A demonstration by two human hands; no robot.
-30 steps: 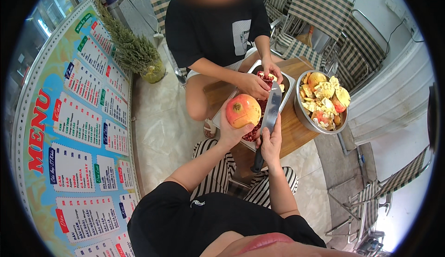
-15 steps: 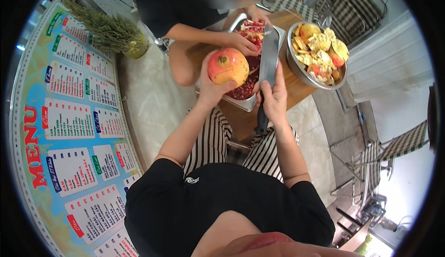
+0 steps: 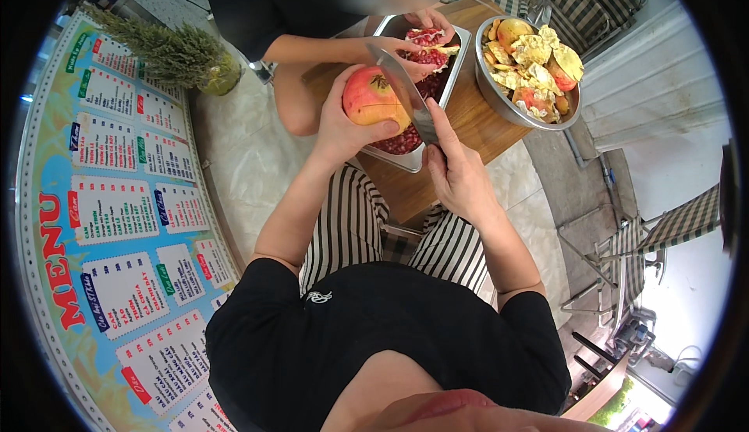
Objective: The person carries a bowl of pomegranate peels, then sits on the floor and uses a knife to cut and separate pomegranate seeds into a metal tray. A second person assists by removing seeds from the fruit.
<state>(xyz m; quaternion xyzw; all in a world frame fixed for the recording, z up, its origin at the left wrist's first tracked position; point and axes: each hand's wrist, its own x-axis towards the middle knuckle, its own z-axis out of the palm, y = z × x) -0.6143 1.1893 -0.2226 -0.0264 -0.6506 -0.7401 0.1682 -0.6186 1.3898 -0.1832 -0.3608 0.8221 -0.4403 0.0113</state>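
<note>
A whole red-and-yellow pomegranate (image 3: pixel 368 106) rests in my left hand (image 3: pixel 343 129), its crown facing up and a dark scored line across its skin. My right hand (image 3: pixel 459 175) grips a large knife (image 3: pixel 409 95) with a broad blade. The blade slants along the fruit's right side and seems to touch it; how deep it goes, if at all, I cannot tell. Below both hands sits a metal tray (image 3: pixel 462 51) holding red pomegranate seeds (image 3: pixel 401 143). Across from me, a co-worker's hands (image 3: pixel 417 54) hold an opened piece of pomegranate (image 3: pixel 434 58) over the tray.
The tray stands on a wooden table (image 3: pixel 493 145). At its right is a metal bowl (image 3: pixel 568 125) heaped with peels and rinds. A menu board (image 3: pixel 117 221) runs along the left, with a potted plant (image 3: pixel 221 75) behind it. Folding chairs (image 3: pixel 624 268) stand at the right.
The knife has swung left from upright beside the pomegranate to slant against its right side. My right hand has turned with it. The co-worker's hands have shifted on their fruit piece.
</note>
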